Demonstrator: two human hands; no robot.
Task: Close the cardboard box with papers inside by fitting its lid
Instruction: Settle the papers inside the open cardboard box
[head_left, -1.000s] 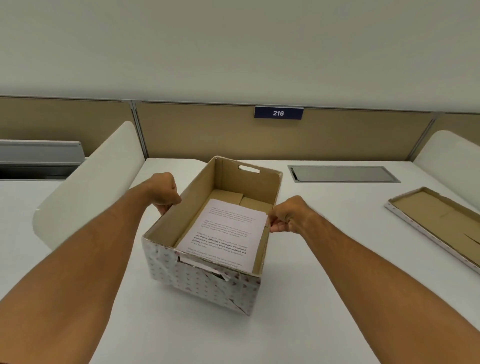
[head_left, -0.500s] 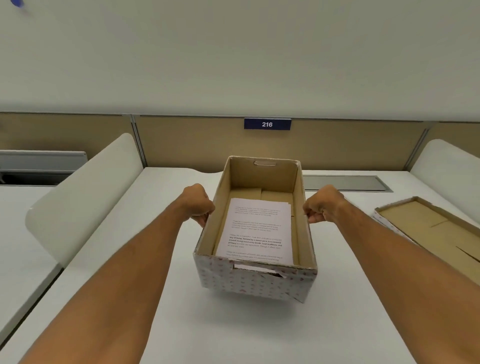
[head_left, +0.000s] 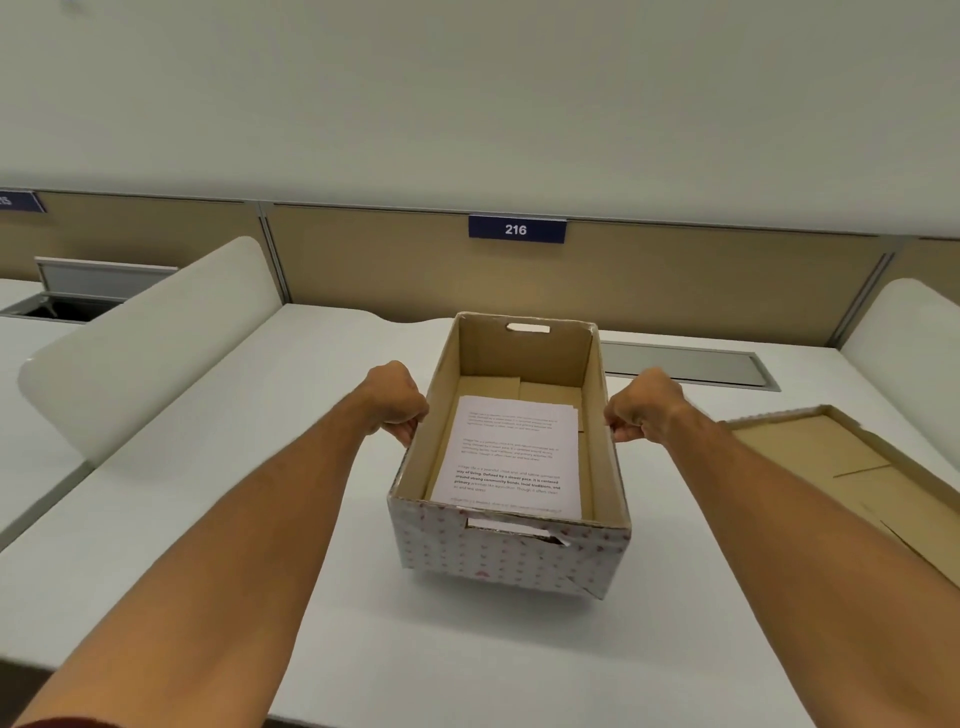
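The patterned cardboard box (head_left: 511, 551) stood on the white desk (head_left: 218, 519), squared up so that its long sides ran straight away from the person; a second earlier it had sat skewed, its far end angled to the right, and over that second it had been turned true and drawn to the middle of the view. The left hand (head_left: 395, 402) gripped the rim of the left wall, fingers curled tight over the edge, and the right hand (head_left: 641, 405) held the rim of the right wall in the same closed pinch. Inside, a stack of printed papers (head_left: 511, 457) lay flat on the bottom, toward the near end, well below the rim, with bare cardboard showing beyond it. The lid (head_left: 831, 457) lay upside down on the desk to the right, brown inside facing up, close beside the right forearm but apart from the box, and it appeared nearer than before. The straightening looked like preparation: with the box aligned and the papers sitting low, nothing seemed to stand in the way of the lid. The closing itself had not begun; the likely next need was to let go of the walls, reach right for the lid and turn it over.
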